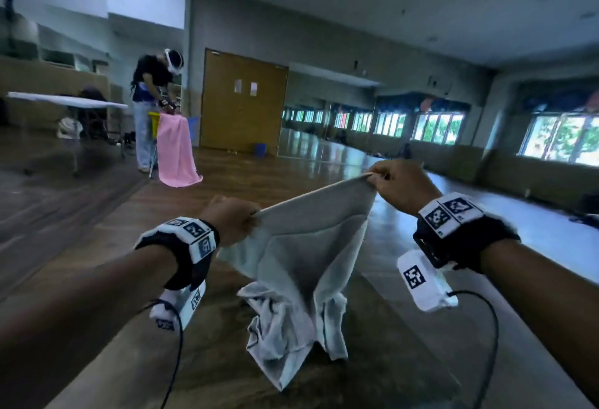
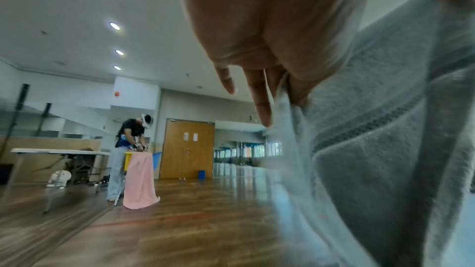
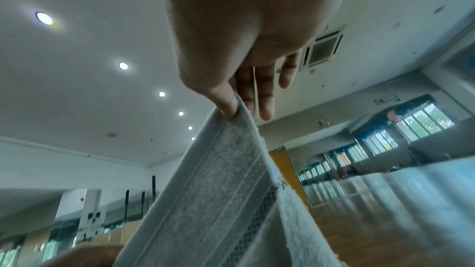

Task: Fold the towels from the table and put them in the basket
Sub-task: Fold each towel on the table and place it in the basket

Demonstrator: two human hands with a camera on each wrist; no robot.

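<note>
So the grey towel (image 1: 304, 246) was up in the air, stretched between both hands. Left hand (image 1: 231, 219) pinched one top corner at 9 o'clock, right hand (image 1: 400, 186) pinched the other at 2 o'clock, and the rest drooped toward 6 over the wooden floor (image 1: 227, 360).

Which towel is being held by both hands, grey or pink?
The grey towel: the left hand and right hand pinch its top corners and stretch the edge taut. The pink towel hangs in front of another person across the room.
</note>
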